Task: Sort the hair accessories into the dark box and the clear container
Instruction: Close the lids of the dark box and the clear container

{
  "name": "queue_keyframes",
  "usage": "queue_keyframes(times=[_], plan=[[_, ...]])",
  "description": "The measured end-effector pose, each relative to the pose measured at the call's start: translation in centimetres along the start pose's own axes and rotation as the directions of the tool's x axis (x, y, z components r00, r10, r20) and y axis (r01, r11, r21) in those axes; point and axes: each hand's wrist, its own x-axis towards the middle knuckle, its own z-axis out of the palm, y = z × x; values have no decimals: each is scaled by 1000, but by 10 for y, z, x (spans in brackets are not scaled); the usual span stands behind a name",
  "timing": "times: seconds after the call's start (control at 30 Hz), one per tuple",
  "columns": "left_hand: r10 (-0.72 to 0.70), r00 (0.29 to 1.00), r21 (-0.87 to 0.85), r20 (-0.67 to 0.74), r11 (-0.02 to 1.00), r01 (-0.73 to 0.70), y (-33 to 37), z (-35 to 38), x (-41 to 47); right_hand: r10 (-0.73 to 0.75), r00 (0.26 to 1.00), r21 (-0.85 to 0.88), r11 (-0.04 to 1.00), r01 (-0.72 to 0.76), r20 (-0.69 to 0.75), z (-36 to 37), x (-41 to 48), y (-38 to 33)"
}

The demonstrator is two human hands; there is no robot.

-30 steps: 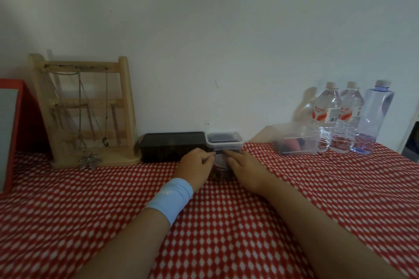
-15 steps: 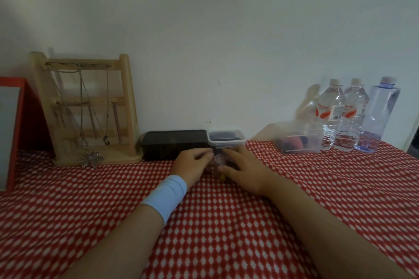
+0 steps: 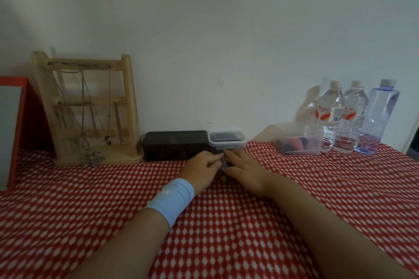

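The left hand (image 3: 201, 170) and right hand (image 3: 243, 171) met just in front of the clear container (image 3: 226, 140), which stood by the far wall with the dark box (image 3: 174, 146) on its left. The left fingers were curled, their hold hidden; the right hand lay fairly flat. Dark items showed inside the container and a small yellowish piece (image 3: 223, 179) lay on the checked cloth (image 3: 226, 222) between the hands, so sorting seemed unfinished.

At the back of the table (image 3: 226, 233), against the wall (image 3: 226, 52), the box (image 3: 174, 145) sits with the container (image 3: 226, 139) touching its right end. My left hand (image 3: 201, 170) and right hand (image 3: 243, 171) lie side by side just in front of the container, with a small piece (image 3: 223, 179) on the table between them. Left of the box stands a rack (image 3: 129, 106) hung with necklaces (image 3: 84, 106), and a frame (image 3: 20, 120) stands further left. Well to the right sits a tub (image 3: 299, 141), with three bottles (image 3: 353, 118) in a row just behind it and to its right.
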Motion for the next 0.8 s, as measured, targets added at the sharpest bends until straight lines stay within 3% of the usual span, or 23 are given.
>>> queue_keyframes(times=[0.13,0.23,0.33,0.43,0.53,0.6,0.7,0.8], plan=[[-6,998,-36,70,999,8,-2,-5,2,28,999,-43,999,-26,29,0,1,1],[-1,999,-83,41,997,4,-3,-3,-1,-18,1000,-39,999,18,-12,1,1,3],[32,998,-41,-58,999,-35,-2,1,-4,-42,986,159,985,68,-160,-7,-5,10],[143,974,107,-179,986,-125,1,-3,1,57,891,177,984,27,-451,-22,-10,24],[261,951,369,-167,911,-186,8,-8,15,166,760,102,986,-131,-629,-35,-11,40],[262,961,481,-93,857,-187,13,-7,25,235,746,112,971,-212,-623,-39,-8,47],[169,985,659,28,738,-145,14,3,40,266,802,52,958,-282,-535,-41,1,55],[156,988,757,9,645,-109,8,11,47,249,856,-58,950,-307,-454,-45,11,60]])
